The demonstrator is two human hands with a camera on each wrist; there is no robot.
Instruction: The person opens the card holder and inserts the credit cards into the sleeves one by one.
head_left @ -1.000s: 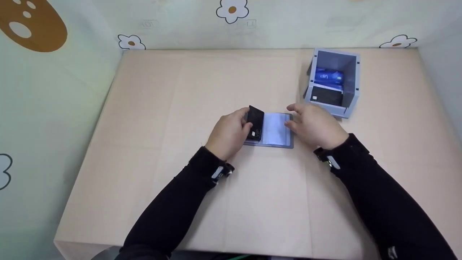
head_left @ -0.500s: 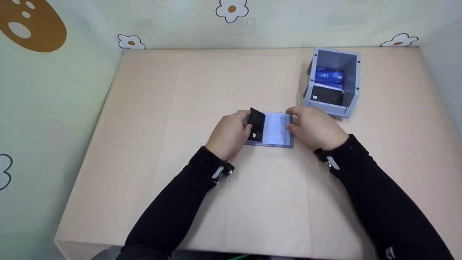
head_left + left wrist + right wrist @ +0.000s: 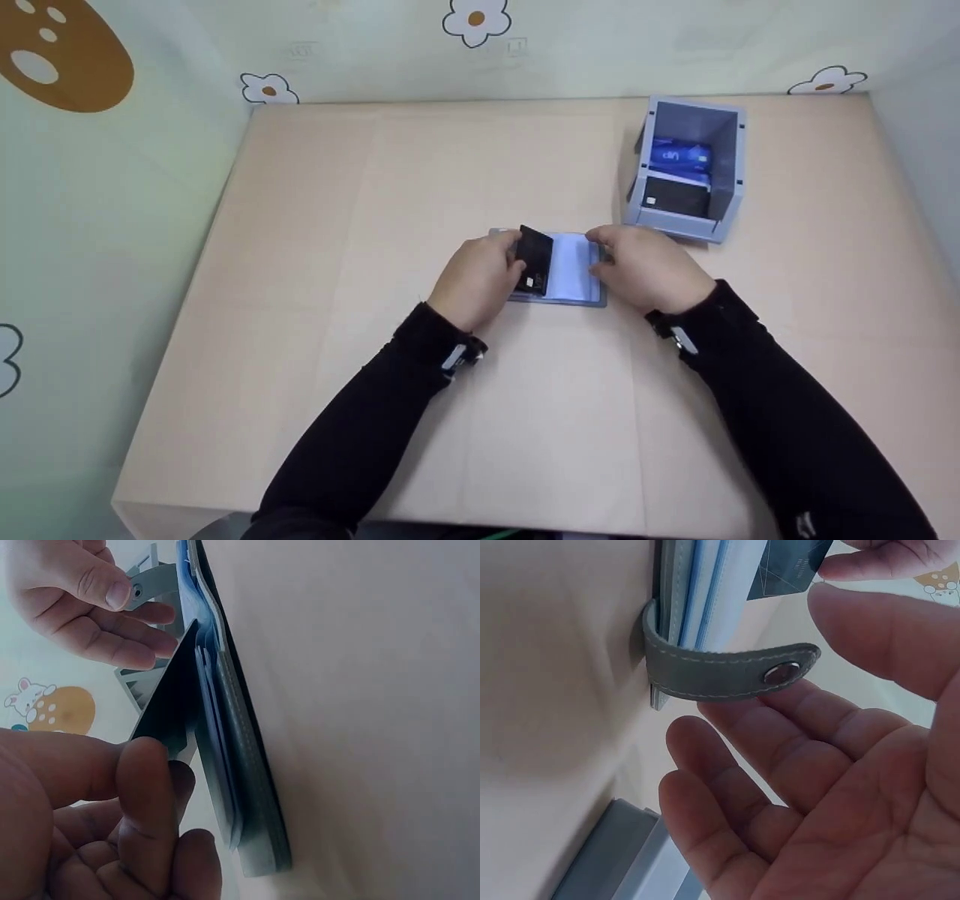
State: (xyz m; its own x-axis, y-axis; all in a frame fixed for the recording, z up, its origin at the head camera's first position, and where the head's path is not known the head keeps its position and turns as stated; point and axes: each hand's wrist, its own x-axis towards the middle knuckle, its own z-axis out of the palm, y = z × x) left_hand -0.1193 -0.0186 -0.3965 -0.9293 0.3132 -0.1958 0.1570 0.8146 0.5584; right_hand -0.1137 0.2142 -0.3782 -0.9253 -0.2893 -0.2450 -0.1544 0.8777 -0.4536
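Note:
A grey card holder [image 3: 562,302] lies opened on the table, a translucent sleeve [image 3: 571,266] showing on its right half. My left hand [image 3: 476,281] pinches a black card [image 3: 535,261] between thumb and fingers. In the left wrist view the card [image 3: 169,701] slants up from the holder's pages; whether it sits inside a sleeve I cannot tell. My right hand [image 3: 652,266] is at the holder's right edge, thumb and fingers apart. Seen from the right wrist, its relaxed fingers lie behind the holder's snap strap [image 3: 712,675], which sticks out with a metal snap; nothing is gripped.
Behind the right hand stands a grey-blue bin [image 3: 675,225]. Inside it are blue cards [image 3: 679,156] and a black card [image 3: 677,196]. A pale cloth covers the table [image 3: 375,187], and patterned walls [image 3: 375,52] rise behind and at both sides.
My right hand has shifted slightly left, its fingertips now over the sleeve's right edge. The left hand keeps its hold on the black card, which has barely moved.

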